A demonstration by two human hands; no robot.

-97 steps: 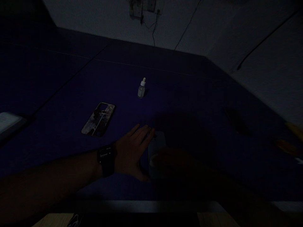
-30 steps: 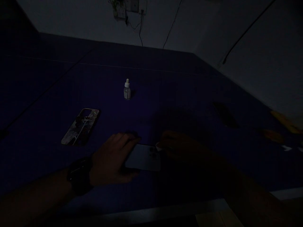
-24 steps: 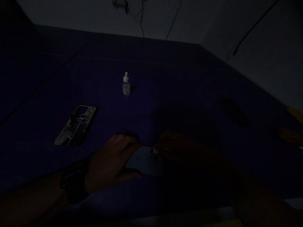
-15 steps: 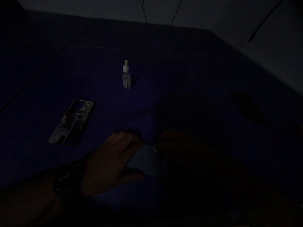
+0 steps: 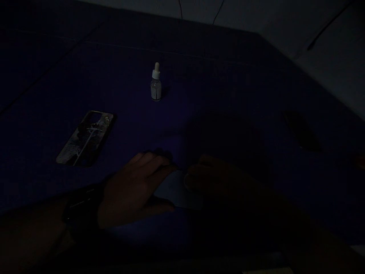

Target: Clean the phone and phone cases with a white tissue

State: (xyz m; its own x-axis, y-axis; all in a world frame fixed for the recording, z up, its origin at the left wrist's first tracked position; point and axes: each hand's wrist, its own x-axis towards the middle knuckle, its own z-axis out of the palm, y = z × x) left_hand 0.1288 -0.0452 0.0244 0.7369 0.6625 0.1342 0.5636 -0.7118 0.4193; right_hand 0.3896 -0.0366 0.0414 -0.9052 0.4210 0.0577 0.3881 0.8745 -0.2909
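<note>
Phone turned sideways versus 3.2 s ago; left hand grips its edges, right hand pinches pale wad over it.

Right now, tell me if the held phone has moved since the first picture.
Yes: the phone has turned clockwise, from pointing away to lying crosswise, judged against the patterned case.

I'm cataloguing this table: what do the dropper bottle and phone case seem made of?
Dropper bottle: clear glass or plastic, transparent above its label; opaque white cap, likely plastic. Phone case: probably plastic, looking thin-rimmed and printed; gloss unclear.
</note>
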